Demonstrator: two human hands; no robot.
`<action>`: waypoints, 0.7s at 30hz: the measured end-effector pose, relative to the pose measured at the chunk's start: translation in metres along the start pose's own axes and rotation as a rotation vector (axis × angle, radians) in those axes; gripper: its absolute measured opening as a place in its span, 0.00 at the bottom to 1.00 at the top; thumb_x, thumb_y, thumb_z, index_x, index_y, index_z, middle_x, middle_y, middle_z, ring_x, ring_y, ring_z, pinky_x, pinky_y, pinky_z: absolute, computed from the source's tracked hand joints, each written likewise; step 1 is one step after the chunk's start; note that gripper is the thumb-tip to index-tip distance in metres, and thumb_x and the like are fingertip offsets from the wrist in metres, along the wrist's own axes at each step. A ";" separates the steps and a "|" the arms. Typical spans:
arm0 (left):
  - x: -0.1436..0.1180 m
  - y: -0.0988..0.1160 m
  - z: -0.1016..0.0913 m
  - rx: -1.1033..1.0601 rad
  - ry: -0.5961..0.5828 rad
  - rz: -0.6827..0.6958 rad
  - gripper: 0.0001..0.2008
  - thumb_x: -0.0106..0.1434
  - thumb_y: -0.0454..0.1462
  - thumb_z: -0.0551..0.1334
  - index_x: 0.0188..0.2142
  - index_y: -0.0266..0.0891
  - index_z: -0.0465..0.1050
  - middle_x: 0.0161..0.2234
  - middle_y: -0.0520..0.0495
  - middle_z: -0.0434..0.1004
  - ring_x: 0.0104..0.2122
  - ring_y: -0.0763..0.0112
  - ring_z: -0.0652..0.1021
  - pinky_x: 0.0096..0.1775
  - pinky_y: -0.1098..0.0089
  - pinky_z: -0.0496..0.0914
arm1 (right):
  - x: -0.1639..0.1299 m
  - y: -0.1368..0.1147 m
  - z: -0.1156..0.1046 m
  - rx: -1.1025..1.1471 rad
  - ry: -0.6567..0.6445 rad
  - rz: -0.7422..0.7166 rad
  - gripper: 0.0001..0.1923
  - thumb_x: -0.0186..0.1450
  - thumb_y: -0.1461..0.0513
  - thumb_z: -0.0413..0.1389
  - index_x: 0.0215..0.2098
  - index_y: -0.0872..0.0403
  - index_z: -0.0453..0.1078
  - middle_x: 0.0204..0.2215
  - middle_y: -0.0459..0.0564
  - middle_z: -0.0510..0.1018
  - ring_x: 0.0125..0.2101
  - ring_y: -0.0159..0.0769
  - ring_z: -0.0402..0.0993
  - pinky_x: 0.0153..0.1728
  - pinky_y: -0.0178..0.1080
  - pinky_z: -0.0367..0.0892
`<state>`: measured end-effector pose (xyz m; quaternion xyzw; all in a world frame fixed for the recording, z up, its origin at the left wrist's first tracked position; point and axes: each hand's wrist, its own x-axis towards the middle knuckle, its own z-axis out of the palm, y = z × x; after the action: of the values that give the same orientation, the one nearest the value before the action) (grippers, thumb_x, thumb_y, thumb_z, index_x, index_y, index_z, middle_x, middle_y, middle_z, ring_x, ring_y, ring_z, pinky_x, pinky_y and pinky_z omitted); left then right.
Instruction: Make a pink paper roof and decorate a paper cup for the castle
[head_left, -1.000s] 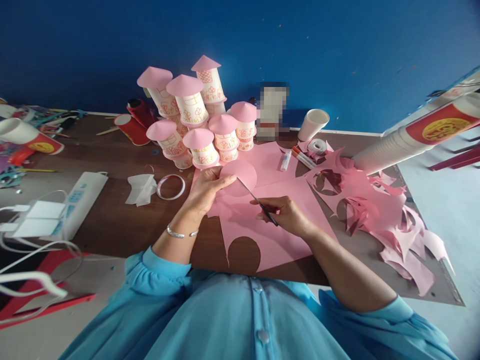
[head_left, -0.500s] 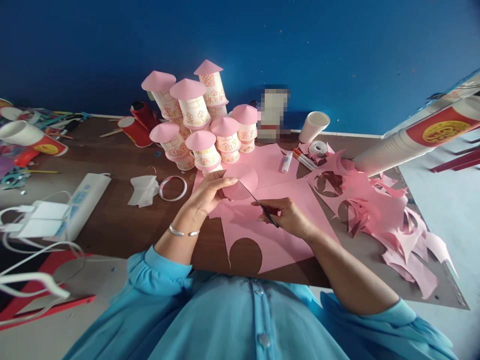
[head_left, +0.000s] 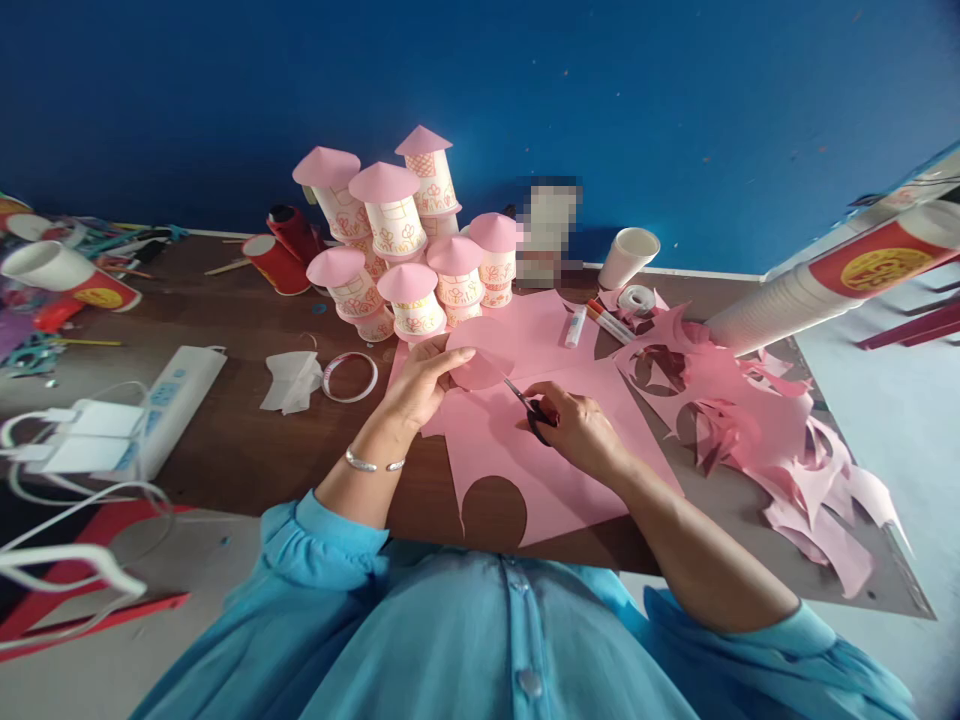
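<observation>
Over flat pink paper sheet — left hand pinching round pink paper disc, right hand clamped on small scissors, now nearer.

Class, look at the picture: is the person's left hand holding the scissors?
No. The left hand holds a pink paper circle, while the right hand grips the scissors.

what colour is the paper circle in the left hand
Pink; the paper circle shows best in the head view.
</observation>
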<state>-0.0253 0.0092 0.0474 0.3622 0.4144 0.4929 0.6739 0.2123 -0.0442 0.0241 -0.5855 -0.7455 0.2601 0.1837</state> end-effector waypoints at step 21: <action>-0.002 -0.014 0.009 0.191 -0.111 0.053 0.19 0.55 0.44 0.74 0.44 0.37 0.80 0.39 0.46 0.84 0.40 0.62 0.80 0.40 0.66 0.75 | -0.018 0.044 -0.069 -0.769 -0.210 -0.118 0.24 0.69 0.65 0.59 0.63 0.56 0.66 0.49 0.59 0.81 0.49 0.49 0.78 0.40 0.41 0.70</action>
<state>-0.0122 0.0027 0.0386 0.4622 0.4119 0.4480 0.6450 0.2911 -0.0423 0.0536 -0.5380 -0.8355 0.0095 -0.1113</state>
